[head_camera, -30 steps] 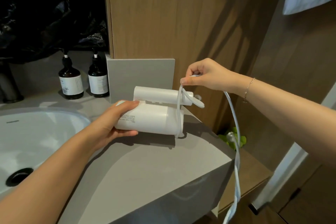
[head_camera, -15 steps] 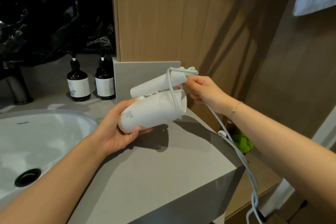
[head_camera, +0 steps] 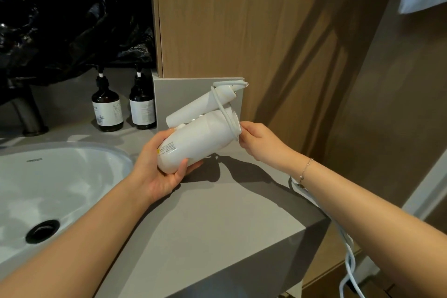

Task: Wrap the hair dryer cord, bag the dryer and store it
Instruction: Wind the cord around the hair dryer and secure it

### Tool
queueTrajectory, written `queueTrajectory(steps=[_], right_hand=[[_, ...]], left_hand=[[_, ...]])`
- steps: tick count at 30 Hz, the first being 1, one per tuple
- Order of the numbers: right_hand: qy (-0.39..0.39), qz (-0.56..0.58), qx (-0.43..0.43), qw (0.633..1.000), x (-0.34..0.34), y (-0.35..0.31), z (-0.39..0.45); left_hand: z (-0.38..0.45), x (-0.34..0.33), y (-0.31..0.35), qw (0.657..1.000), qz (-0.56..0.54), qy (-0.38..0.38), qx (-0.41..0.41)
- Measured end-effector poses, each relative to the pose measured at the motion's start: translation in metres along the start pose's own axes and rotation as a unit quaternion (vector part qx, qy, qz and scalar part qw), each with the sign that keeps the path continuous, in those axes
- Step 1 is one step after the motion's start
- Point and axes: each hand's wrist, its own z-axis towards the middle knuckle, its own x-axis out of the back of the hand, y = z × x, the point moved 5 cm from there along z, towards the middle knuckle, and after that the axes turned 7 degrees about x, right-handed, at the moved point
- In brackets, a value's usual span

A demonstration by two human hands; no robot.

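While the left hand (head_camera: 167, 172) is gripping the dryer (head_camera: 198, 143), the right hand (head_camera: 256, 139) is pinching the cord (head_camera: 223, 113); keeping it taut should tighten loops.

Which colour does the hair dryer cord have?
White, like the dryer; the cord shows best in the head view.

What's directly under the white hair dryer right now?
Under the white folded hair dryer: the left hand gripping its rear end, then bare grey countertop carrying its shadow. The dryer is off the counter. The right hand hides how the white cord continues.
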Motion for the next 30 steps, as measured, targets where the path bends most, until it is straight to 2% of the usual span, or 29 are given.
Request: queueTrajectory(steps=[6,13,20,25,28,30], right_hand=[[-0.02,-0.086,0.015,0.996,-0.019,-0.006,-0.012],[-0.03,-0.173,0.035,0.984,-0.027,-0.013,-0.027],[-0.008,-0.05,-0.035,0.998,-0.021,-0.017,-0.038],[-0.044,0.058,-0.084,0.994,-0.016,-0.018,-0.048],[-0.056,0.074,-0.09,0.992,-0.013,-0.02,-0.054],[-0.052,0.043,-0.075,0.995,-0.011,-0.022,-0.058]], left_hand=[[0.0,0.001,0.0,0.999,-0.043,0.012,-0.007],[-0.006,0.002,0.003,0.996,-0.057,0.048,-0.055],[-0.007,0.003,0.007,0.991,-0.036,0.06,-0.112],[-0.008,0.004,0.008,0.987,-0.04,0.075,-0.135],[-0.01,0.004,0.009,0.983,-0.021,0.09,-0.157],[-0.012,0.002,0.011,0.98,-0.007,0.092,-0.174]])
